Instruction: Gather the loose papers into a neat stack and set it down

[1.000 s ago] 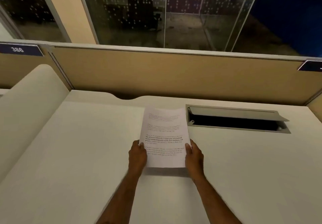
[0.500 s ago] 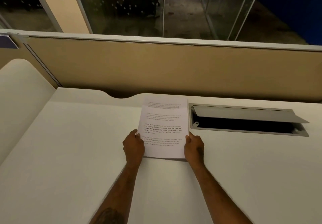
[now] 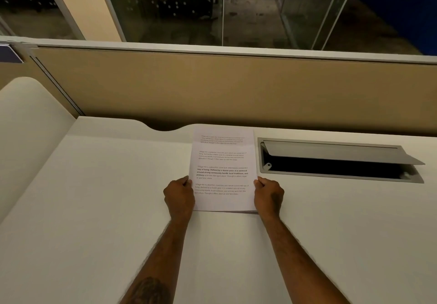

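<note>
A stack of white printed papers (image 3: 223, 161) lies flat on the white desk (image 3: 94, 209), its edges lined up and its far end near the desk's back edge. My left hand (image 3: 178, 197) grips the stack's left edge near the bottom. My right hand (image 3: 269, 197) grips the right edge at the same height. Both hands rest on the desk with fingers curled around the paper's sides. Only the top sheet's text shows.
An open cable hatch (image 3: 335, 161) with a raised grey lid is set in the desk just right of the papers. A tan partition (image 3: 236, 86) runs along the back, with glass above. A curved white side panel (image 3: 28, 126) rises at the left.
The stack was held slightly lifted, with a shadow beneath its near edge; now it lies flat on the desk, farther from me. Both hands stayed on its sides.
</note>
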Demonstrator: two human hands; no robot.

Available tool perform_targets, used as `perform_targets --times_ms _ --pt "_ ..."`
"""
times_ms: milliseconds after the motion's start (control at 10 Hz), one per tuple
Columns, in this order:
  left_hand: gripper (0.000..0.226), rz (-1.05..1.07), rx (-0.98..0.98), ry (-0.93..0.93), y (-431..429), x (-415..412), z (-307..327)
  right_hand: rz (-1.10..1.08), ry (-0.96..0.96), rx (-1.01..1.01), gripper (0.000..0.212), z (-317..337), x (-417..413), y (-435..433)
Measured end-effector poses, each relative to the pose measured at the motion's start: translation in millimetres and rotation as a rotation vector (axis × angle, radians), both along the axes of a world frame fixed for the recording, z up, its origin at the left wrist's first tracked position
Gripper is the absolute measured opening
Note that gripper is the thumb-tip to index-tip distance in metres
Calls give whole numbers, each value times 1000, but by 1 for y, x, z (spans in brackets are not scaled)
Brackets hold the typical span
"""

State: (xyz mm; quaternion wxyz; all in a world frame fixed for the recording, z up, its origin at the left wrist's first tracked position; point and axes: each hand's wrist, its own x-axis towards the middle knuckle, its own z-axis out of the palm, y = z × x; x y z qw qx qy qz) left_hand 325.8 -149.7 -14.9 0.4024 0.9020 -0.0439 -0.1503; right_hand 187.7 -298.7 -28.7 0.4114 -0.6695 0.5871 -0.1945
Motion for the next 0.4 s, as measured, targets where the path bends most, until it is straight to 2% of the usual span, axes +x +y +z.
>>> perform_targets --times_ms 200,400 --pt "31 -7 11 7 0 0 3 10 5 1 29 1 -2 1" --pt "48 45 6 -18 18 1 6 -40 19 -7 48 6 -9 7"
